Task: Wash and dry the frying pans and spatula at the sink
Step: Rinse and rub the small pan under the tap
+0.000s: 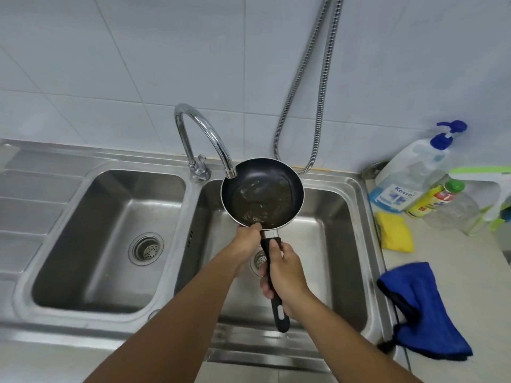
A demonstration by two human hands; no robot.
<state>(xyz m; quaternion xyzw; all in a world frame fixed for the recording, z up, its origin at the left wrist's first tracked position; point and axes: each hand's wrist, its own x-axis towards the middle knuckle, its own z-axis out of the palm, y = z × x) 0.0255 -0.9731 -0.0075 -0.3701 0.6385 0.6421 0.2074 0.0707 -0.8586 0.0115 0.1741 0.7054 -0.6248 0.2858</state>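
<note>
Two bare arms, uncovered from the grips back to the lower edge of the view.

The left grip (247,239) and the right grip (284,275) were a person's bare hands, each on a bare wrist. The left forearm (179,305) showed at greater length, broad at the lower edge of the view and narrowing evenly to the wrist. The right forearm (345,330) showed shorter and looked stouter. Skin ran uncovered along both for as far as they could be seen; whether a sleeve was worn higher up could not be told. The right thumb showed a short nail; the other nails were hidden or too small to make out.
</note>
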